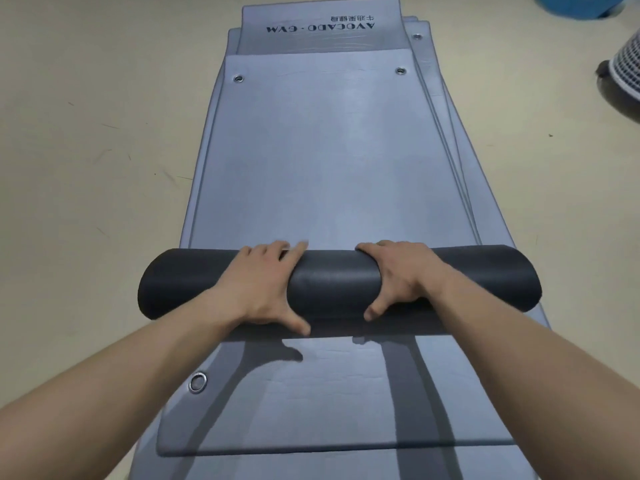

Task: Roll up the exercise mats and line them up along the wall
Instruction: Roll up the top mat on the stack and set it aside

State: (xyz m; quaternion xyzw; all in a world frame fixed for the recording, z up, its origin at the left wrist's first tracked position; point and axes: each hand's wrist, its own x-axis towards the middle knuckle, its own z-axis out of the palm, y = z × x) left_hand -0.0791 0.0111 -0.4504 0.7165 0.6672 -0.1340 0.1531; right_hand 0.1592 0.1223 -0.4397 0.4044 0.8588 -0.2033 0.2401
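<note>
A grey exercise mat point(332, 161) lies flat on a stack of several similar mats, stretching away from me. Its near end is wound into a dark roll point(334, 282) lying across the stack. My left hand point(263, 289) presses on the roll left of centre, fingers over the top and thumb on the near side. My right hand point(398, 275) grips it right of centre the same way. The flat mat has metal eyelets point(238, 78) at its far corners. The mat below point(311, 403) shows in front of the roll.
Beige floor point(86, 150) lies on both sides of the stack. A mat with printed lettering point(320, 27) sticks out at the far end. A white slatted object point(627, 64) on a dark base stands at the right edge, and something blue point(581, 5) sits at the top right.
</note>
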